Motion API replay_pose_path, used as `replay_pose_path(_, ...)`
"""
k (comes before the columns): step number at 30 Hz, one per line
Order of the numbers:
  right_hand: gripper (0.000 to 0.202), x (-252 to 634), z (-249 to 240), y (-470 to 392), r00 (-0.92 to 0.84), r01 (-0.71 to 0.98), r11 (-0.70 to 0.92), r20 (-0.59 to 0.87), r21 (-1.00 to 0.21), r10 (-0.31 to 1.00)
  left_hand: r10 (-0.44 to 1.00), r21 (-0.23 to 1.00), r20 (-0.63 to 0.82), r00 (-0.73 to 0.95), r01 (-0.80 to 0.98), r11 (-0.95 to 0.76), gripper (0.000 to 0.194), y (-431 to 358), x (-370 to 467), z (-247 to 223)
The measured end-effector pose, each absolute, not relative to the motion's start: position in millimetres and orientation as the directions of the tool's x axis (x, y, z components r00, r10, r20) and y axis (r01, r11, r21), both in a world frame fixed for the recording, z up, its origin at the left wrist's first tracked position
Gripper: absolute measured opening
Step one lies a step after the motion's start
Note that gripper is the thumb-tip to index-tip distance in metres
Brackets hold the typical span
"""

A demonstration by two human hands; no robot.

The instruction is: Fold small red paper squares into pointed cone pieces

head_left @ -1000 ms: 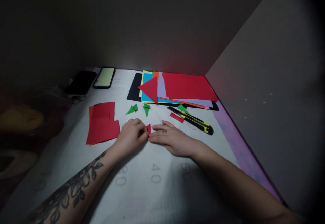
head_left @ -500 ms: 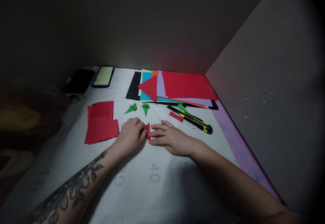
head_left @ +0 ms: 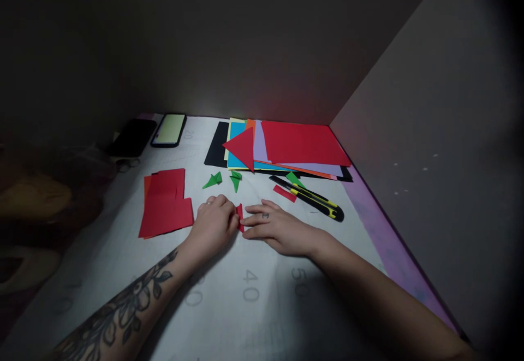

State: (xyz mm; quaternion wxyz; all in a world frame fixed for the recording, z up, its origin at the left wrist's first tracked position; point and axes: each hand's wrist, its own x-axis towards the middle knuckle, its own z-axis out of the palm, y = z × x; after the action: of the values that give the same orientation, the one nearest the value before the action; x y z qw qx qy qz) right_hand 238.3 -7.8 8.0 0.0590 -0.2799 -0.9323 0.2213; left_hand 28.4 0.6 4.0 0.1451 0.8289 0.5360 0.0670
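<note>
A small folded red paper piece [head_left: 240, 218] lies on the white mat [head_left: 262, 317] between my hands. My left hand [head_left: 215, 220], its fingers curled together, presses on the left side of the piece; its fingertips are partly hidden. My right hand [head_left: 278, 227] lies flat with its fingers spread, and its fingertips touch the right edge of the red piece. Just beyond my left hand are two folded green paper shapes, one to the left [head_left: 213, 179] and one to the right [head_left: 236, 180].
A black and yellow cutter [head_left: 313, 200] lies beyond my right hand, beside a red strip [head_left: 285, 193] and a green scrap [head_left: 295, 179]. Red sheets [head_left: 166, 211] sit at left. Coloured papers [head_left: 305, 142], a red triangle [head_left: 244, 148], a lit phone [head_left: 169, 130] and scissors [head_left: 127, 164] lie farther back.
The whole view has shifted slightly, so everything on the mat appears a little lower. Both hands stay at the red piece with nearly the same pose.
</note>
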Motion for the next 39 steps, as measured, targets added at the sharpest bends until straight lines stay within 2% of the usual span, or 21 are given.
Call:
replay_pose_path(10, 0.035, 240, 5, -8, -0.838, 0.487, 0.747, 0.000, -0.453, 0.546, 0.919, 0.301, -0.018, 0.393, 0.879, -0.370, 0.021, -2, 29, 2)
replay_pose_path(19, 0.043, 240, 5, -8, -0.809, 0.514, 0.676, -0.037, -0.529, 0.587, 0.910, 0.402, -0.010, 0.416, 0.834, -0.377, 0.021, 0, 25, 4)
replay_pose_path(29, 0.034, 239, 16, -11, -0.848, 0.490, 0.766, -0.023, -0.416, 0.530, 0.875, 0.506, -0.040, 0.483, 0.765, -0.399, 0.014, 4, 17, 4)
replay_pose_path(36, 0.041, 241, 10, -10, -0.832, 0.491, 0.721, -0.018, -0.488, 0.554, 0.886, 0.501, -0.053, 0.460, 0.780, -0.375, 0.016, 5, 20, 7)
replay_pose_path(39, 0.042, 241, 6, -10, -0.838, 0.480, 0.736, -0.001, -0.478, 0.546, 0.892, 0.501, -0.053, 0.449, 0.784, -0.365, 0.016, 4, 21, 8)
